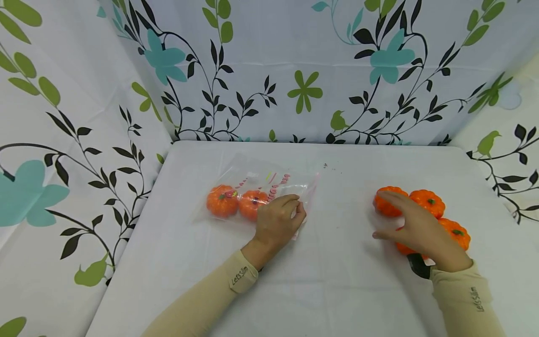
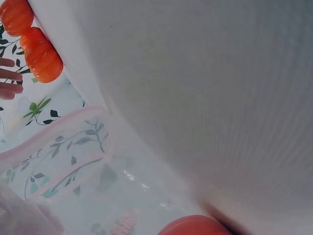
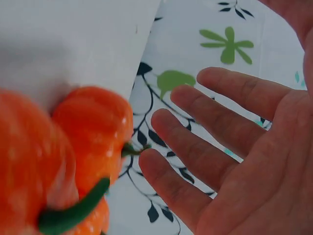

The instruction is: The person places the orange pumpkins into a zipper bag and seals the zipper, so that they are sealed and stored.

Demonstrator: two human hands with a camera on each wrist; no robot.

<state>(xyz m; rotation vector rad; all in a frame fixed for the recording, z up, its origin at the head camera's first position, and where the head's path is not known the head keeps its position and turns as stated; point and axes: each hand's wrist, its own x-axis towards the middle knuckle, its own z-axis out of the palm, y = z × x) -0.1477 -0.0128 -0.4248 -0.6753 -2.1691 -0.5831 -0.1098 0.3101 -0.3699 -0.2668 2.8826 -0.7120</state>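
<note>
A clear zip bag [image 1: 236, 175] with pink print lies flat on the white table, with two small orange pumpkins [image 1: 222, 201] inside it. My left hand [image 1: 275, 222] pinches the bag's right end, near its pink-edged mouth [image 2: 73, 117], which gapes a little in the left wrist view. Over a cluster of several loose orange pumpkins [image 1: 427, 202] on the right hovers my right hand [image 1: 417, 227], holding nothing. In the right wrist view its fingers are spread and straight, beside a pumpkin with a green stem [image 3: 95, 132]. The hand partly hides the nearer pumpkins in the head view.
The white table [image 1: 337, 290] reaches back to a patterned curtain [image 1: 261, 61] with leaves and flowers, which also hangs along both sides. A dark wrist camera [image 1: 418, 266] sits under the right wrist.
</note>
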